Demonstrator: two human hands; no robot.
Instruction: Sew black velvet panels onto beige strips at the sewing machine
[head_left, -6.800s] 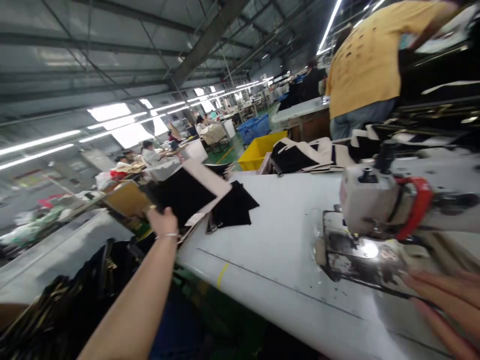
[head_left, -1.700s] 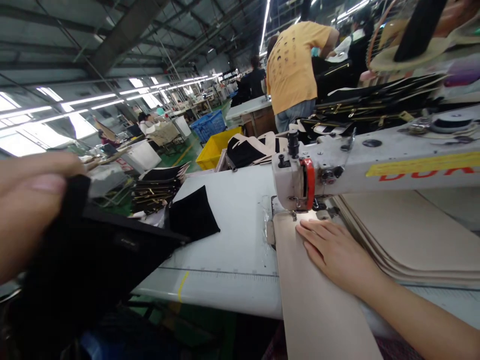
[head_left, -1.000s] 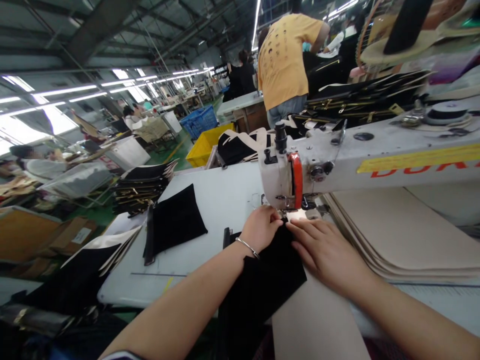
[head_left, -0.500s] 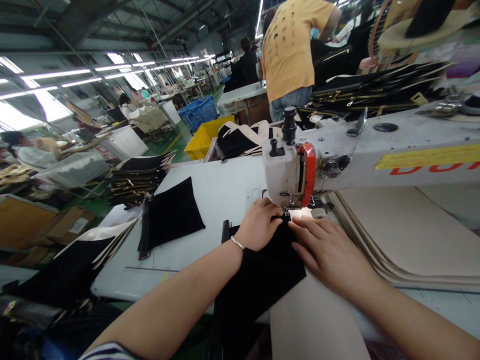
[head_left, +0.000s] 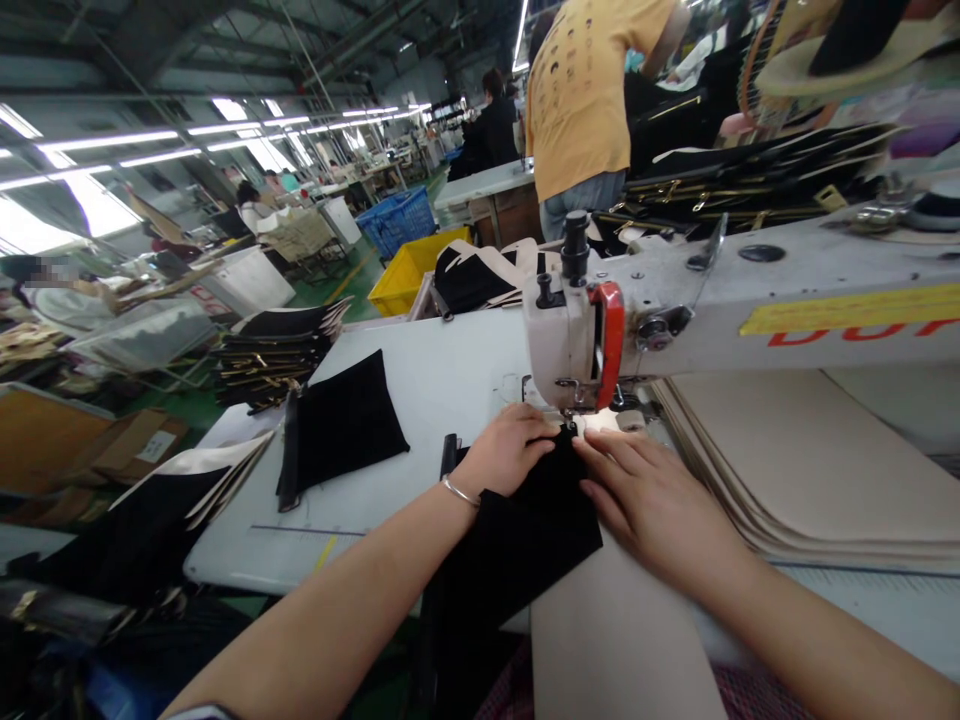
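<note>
A sewing machine [head_left: 574, 340] with a red guard stands over the white table [head_left: 450, 370]. Under its needle area lies the edge of a black cloth [head_left: 525, 550], which hangs down toward me. My left hand [head_left: 514, 445] is closed on the cloth just left of the presser foot. My right hand [head_left: 637, 485] rests with fingers stretched out at the cloth's right edge, partly over a beige panel [head_left: 622, 630] that runs down toward my lap. Another black piece [head_left: 345, 430] with a dark strip along its left side lies flat on the table.
Beige panels [head_left: 817, 460] are stacked right of the needle. Black pieces with zippers [head_left: 266, 350] form a pile at the left, with more black-and-beige pieces [head_left: 172, 500] nearer me. Behind the machine are a yellow crate [head_left: 412, 275] and a person in a yellow shirt [head_left: 577, 100].
The black cloth and my left hand have shifted slightly left. My right hand stays in nearly the same place, fingers still stretched out.
</note>
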